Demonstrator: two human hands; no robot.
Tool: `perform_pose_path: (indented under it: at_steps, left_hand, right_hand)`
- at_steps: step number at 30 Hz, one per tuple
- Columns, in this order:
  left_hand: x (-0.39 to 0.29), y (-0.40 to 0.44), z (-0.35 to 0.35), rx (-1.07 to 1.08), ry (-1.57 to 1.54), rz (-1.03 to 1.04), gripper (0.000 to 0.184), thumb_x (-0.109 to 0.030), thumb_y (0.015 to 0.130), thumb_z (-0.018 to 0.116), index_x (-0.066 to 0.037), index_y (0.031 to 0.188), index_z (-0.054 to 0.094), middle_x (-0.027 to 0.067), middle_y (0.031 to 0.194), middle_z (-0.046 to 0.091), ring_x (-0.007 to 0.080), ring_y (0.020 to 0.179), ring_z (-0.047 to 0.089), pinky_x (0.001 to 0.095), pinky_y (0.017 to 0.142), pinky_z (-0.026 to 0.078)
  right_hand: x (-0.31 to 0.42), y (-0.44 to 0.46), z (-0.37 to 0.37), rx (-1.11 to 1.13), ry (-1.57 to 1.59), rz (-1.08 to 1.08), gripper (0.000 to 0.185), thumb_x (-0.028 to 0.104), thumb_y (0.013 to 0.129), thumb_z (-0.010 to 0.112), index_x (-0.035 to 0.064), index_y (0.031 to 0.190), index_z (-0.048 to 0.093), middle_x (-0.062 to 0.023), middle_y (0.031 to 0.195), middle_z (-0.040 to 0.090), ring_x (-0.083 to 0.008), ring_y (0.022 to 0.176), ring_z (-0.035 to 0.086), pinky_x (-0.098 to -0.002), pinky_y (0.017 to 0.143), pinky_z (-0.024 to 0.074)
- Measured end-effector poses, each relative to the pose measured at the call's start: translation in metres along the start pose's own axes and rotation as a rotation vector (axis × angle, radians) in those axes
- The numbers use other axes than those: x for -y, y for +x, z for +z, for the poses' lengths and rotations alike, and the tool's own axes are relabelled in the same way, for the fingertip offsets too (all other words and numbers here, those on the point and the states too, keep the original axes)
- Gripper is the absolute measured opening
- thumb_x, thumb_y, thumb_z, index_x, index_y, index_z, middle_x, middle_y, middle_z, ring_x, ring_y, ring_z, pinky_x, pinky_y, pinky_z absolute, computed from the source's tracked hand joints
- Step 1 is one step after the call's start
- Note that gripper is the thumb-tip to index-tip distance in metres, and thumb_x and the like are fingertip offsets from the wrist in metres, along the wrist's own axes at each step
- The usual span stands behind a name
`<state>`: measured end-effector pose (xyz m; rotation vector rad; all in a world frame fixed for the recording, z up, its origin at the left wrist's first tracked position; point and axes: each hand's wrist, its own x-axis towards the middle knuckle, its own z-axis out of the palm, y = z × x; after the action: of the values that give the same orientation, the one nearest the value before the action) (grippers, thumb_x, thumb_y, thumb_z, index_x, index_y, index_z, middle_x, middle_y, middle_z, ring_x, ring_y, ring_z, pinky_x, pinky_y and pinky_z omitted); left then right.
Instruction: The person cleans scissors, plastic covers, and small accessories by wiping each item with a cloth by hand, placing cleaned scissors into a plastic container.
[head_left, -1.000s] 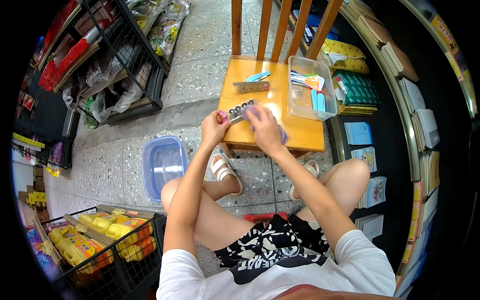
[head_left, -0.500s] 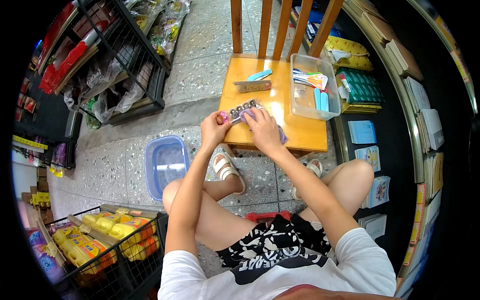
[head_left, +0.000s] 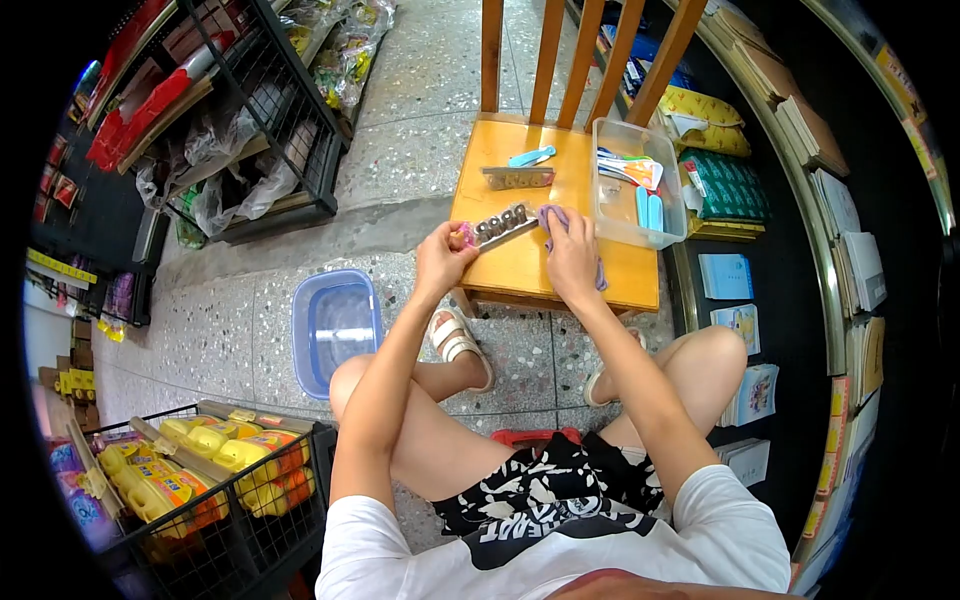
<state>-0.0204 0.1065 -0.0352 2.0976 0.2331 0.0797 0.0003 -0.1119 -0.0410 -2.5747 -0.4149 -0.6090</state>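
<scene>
A clear package with a row of dark round pieces [head_left: 503, 224] lies at a slant near the front left of the wooden chair seat [head_left: 520, 268]. My left hand [head_left: 443, 260] pinches its pink left end. My right hand [head_left: 573, 258] is closed on a purple cloth [head_left: 548, 222] at the package's right end, and part of the cloth hangs below the fingers. Behind the package stands a similar narrow clear pack [head_left: 518, 178], with a light blue item [head_left: 531, 157] just beyond. A clear plastic box [head_left: 622, 228] on the seat's right holds blue, white and orange items.
A blue basin [head_left: 336, 333] with water stands on the floor left of the chair. Wire racks [head_left: 300, 120] are at the upper left, and a wire basket of yellow bottles [head_left: 190, 470] is at the lower left. Shelves of notebooks [head_left: 727, 277] run along the right.
My right hand has slid the purple cloth rightward along the package, uncovering more of its row and lower edge. The left hand keeps its hold. The whole view has shifted slightly.
</scene>
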Motion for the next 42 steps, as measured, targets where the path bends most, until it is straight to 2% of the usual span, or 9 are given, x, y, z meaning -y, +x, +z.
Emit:
perform_pose_path:
  at_steps: [5, 8, 11, 14, 18, 33, 36, 40, 42]
  left_hand:
    - [0.000, -0.003, 0.012, 0.051, 0.026, 0.087, 0.043, -0.010, 0.072, 0.075, -0.003, 0.112, 0.061, 0.0056, 0.072, 0.067, 0.0103, 0.066, 0.062, 0.0273, 0.061, 0.049]
    - [-0.003, -0.001, 0.014, 0.060, 0.011, 0.010, 0.036, -0.020, 0.074, 0.070, -0.003, 0.105, 0.066, 0.0136, 0.076, 0.069, 0.0243, 0.069, 0.068, 0.0346, 0.065, 0.051]
    - [0.009, 0.012, 0.014, -0.108, 0.016, 0.023, 0.030, -0.024, 0.077, 0.066, -0.001, 0.096, 0.069, 0.0151, 0.074, 0.069, 0.0248, 0.068, 0.068, 0.0350, 0.065, 0.051]
    - [0.004, 0.010, 0.003, -0.051, 0.119, -0.006, 0.027, -0.023, 0.080, 0.064, 0.002, 0.089, 0.070, 0.0154, 0.069, 0.068, 0.0247, 0.064, 0.067, 0.0348, 0.064, 0.052]
    - [0.008, 0.011, 0.004, -0.026, 0.040, -0.115, 0.020, -0.017, 0.084, 0.062, 0.001, 0.087, 0.070, 0.0089, 0.065, 0.067, 0.0125, 0.053, 0.063, 0.0277, 0.052, 0.048]
    - [0.005, 0.015, -0.002, 0.090, -0.084, -0.209, 0.022, -0.020, 0.088, 0.063, 0.001, 0.085, 0.069, 0.0045, 0.067, 0.067, 0.0079, 0.054, 0.060, 0.0243, 0.050, 0.045]
    - [0.002, 0.013, -0.005, 0.103, -0.092, -0.231, 0.022, -0.020, 0.088, 0.063, 0.001, 0.086, 0.069, 0.0045, 0.068, 0.068, 0.0078, 0.055, 0.060, 0.0241, 0.051, 0.046]
    - [0.006, 0.015, -0.005, 0.121, -0.135, -0.214, 0.022, -0.019, 0.089, 0.062, 0.002, 0.088, 0.069, 0.0050, 0.070, 0.068, 0.0084, 0.057, 0.061, 0.0233, 0.051, 0.046]
    - [0.011, 0.017, -0.003, 0.148, -0.181, -0.223, 0.022, -0.019, 0.090, 0.061, 0.002, 0.090, 0.068, 0.0053, 0.072, 0.068, 0.0091, 0.057, 0.062, 0.0229, 0.051, 0.047]
  right_hand:
    - [0.022, 0.004, -0.010, -0.115, 0.116, -0.162, 0.037, 0.002, 0.075, 0.058, 0.0032, 0.112, 0.062, -0.0139, 0.119, 0.053, -0.0344, 0.109, 0.048, -0.0435, 0.093, 0.0412]
    - [0.045, 0.009, -0.010, -0.091, 0.175, -0.245, 0.037, 0.003, 0.076, 0.057, 0.0062, 0.112, 0.063, -0.0123, 0.120, 0.054, -0.0329, 0.108, 0.049, -0.0435, 0.090, 0.0429]
    - [0.062, 0.014, -0.002, -0.048, 0.191, -0.307, 0.036, 0.005, 0.077, 0.056, 0.0062, 0.112, 0.063, -0.0108, 0.119, 0.053, -0.0294, 0.110, 0.049, -0.0418, 0.087, 0.0432]
    - [0.066, 0.013, 0.013, -0.007, 0.086, -0.384, 0.034, 0.009, 0.078, 0.055, 0.0057, 0.110, 0.063, -0.0107, 0.120, 0.053, -0.0272, 0.111, 0.048, -0.0396, 0.084, 0.0429]
    - [0.066, 0.009, 0.022, 0.007, -0.078, -0.402, 0.033, 0.014, 0.079, 0.055, 0.0063, 0.110, 0.063, -0.0093, 0.121, 0.053, -0.0257, 0.113, 0.047, -0.0376, 0.082, 0.0423]
    - [0.017, 0.000, 0.006, 0.036, -0.168, -0.156, 0.038, 0.010, 0.082, 0.052, 0.0044, 0.119, 0.057, -0.0132, 0.126, 0.049, -0.0309, 0.114, 0.046, -0.0425, 0.087, 0.0437]
    - [0.013, 0.001, 0.002, 0.048, -0.240, -0.027, 0.038, 0.009, 0.083, 0.051, 0.0027, 0.120, 0.055, -0.0142, 0.127, 0.048, -0.0324, 0.112, 0.046, -0.0431, 0.088, 0.0429]
    - [0.023, 0.002, -0.005, -0.097, -0.126, 0.020, 0.044, 0.000, 0.077, 0.055, -0.0009, 0.121, 0.052, -0.0164, 0.127, 0.047, -0.0352, 0.112, 0.045, -0.0455, 0.091, 0.0414]
    - [0.039, 0.001, -0.003, -0.117, -0.065, -0.126, 0.044, -0.002, 0.076, 0.055, -0.0015, 0.119, 0.053, -0.0165, 0.125, 0.048, -0.0347, 0.111, 0.045, -0.0451, 0.091, 0.0417]
